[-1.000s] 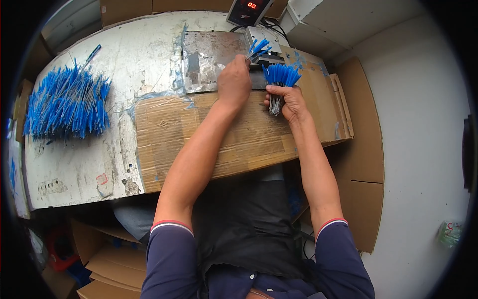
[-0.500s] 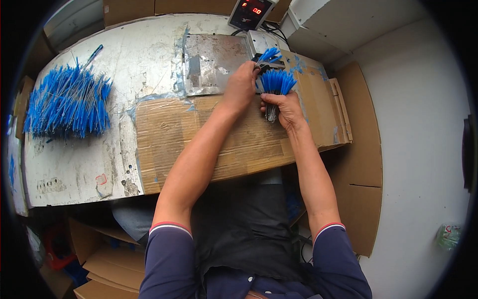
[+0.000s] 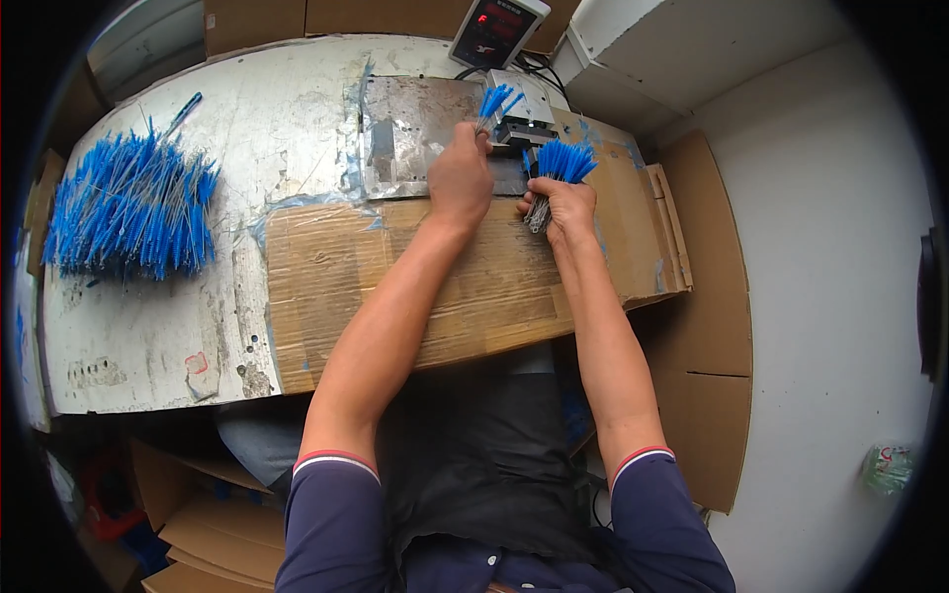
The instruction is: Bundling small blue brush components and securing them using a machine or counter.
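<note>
My left hand (image 3: 461,180) is closed round a few thin blue-bristled wire brushes (image 3: 494,102), their blue ends standing up above the fingers. Just to the right, my right hand (image 3: 571,206) grips a thicker bundle of the same wire brushes (image 3: 565,160). That bundle leans to the right, and its looped wire ends stick out below the fingers. Between and beyond the hands is a small metal machine (image 3: 524,99) with a dark slotted front. One blue-tipped brush stands beside the thick bundle, close to the machine; what holds it is hidden.
A big heap of blue wire brushes (image 3: 133,208) lies on the white worktable (image 3: 232,128) at the left, with a pen (image 3: 185,112) behind it. A metal plate (image 3: 405,138) and flattened cardboard (image 3: 366,287) cover the middle. A display box (image 3: 497,35) stands behind the machine.
My left hand has drawn left with its few brushes, away from the machine's front. The bundle in my right hand has tilted rightward. The red digits on the display have changed.
</note>
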The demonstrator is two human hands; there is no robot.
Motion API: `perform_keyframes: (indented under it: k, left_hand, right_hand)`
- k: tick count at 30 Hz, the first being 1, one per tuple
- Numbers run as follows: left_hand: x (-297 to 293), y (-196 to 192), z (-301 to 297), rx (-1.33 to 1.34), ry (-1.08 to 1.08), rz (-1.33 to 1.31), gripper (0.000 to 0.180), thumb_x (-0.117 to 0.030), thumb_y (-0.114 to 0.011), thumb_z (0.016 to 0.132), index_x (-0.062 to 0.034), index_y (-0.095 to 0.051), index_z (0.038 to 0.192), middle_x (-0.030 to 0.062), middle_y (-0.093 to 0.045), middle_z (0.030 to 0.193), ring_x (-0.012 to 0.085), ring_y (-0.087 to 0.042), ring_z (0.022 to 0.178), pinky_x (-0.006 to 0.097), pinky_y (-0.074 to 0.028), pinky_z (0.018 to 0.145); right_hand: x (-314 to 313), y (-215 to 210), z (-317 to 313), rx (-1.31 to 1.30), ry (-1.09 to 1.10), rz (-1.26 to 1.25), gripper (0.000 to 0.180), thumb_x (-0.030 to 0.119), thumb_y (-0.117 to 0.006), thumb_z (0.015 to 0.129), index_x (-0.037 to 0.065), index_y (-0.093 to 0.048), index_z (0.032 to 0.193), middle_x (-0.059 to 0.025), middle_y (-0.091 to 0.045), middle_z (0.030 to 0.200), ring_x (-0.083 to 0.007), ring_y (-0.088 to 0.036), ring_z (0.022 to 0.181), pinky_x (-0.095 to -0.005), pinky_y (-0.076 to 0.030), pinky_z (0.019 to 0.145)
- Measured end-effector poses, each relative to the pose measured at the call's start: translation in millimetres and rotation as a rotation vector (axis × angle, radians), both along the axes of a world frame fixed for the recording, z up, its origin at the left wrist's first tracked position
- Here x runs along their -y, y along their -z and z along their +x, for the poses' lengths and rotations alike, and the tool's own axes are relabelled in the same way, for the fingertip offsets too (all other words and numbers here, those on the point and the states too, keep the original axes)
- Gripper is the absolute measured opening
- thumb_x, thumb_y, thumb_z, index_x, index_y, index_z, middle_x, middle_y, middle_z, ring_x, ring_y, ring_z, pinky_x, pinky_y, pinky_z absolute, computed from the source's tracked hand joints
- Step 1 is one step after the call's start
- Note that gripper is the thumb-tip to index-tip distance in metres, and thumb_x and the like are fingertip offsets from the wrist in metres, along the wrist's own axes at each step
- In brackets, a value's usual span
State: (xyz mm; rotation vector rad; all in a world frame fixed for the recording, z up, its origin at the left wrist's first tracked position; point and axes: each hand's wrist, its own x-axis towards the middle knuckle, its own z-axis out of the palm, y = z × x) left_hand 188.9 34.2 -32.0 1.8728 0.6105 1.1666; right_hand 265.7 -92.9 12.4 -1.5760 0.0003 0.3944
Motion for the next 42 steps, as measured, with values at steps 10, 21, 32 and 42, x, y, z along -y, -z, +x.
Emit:
perform_keyframes:
  k: [10, 21, 32, 42]
  left_hand:
    - [-3, 2, 1, -0.005, -0.139, 0.143, 0.012, -0.018, -0.057, 0.105, -0.007, -0.06, 0.104, 0.0138, -0.071, 0.088, 0.0361, -0.068, 0.084, 0.048, -0.05, 0.074]
    - [-1, 5, -1, -0.101, -0.01, 0.277, 0.005, -0.012, -0.059, 0.099, -0.0068, -0.059, 0.098, 0.0156, -0.068, 0.085, 0.0367, -0.065, 0.084, 0.049, -0.046, 0.075]
    - [-2, 5, -3, -0.191, 0.021, 0.46, 0.013, -0.002, -0.06, 0.082, -0.0069, -0.059, 0.094, 0.0106, -0.068, 0.084, 0.0307, -0.065, 0.082, 0.044, -0.046, 0.076]
    - [3, 1, -6, -0.308, 0.022, 0.575, 0.009, -0.004, -0.06, 0.085, -0.0067, -0.062, 0.093, 0.0124, -0.067, 0.086, 0.0313, -0.067, 0.085, 0.044, -0.051, 0.076]
  right_hand:
    - [-4, 3, -6, 0.008, 0.054, 0.021, 0.009, -0.011, -0.071, 0.08, -0.007, -0.063, 0.081, -0.0161, -0.066, 0.073, -0.0265, -0.068, 0.058, -0.0396, -0.064, 0.05]
    - [1, 3, -3, -0.11, 0.048, 0.184, 0.012, -0.007, -0.075, 0.079, -0.006, -0.065, 0.086, -0.0158, -0.067, 0.075, -0.027, -0.069, 0.062, -0.0434, -0.064, 0.053]
    - [29, 5, 6, -0.064, -0.218, 0.176, 0.016, 0.0, -0.082, 0.081, 0.003, -0.069, 0.091, -0.0062, -0.069, 0.077, -0.0178, -0.066, 0.061, -0.0308, -0.057, 0.054]
    - [25, -1, 7, -0.047, -0.218, 0.084, 0.017, -0.003, -0.082, 0.08, 0.001, -0.067, 0.087, -0.006, -0.067, 0.073, -0.0154, -0.063, 0.057, -0.0277, -0.051, 0.046]
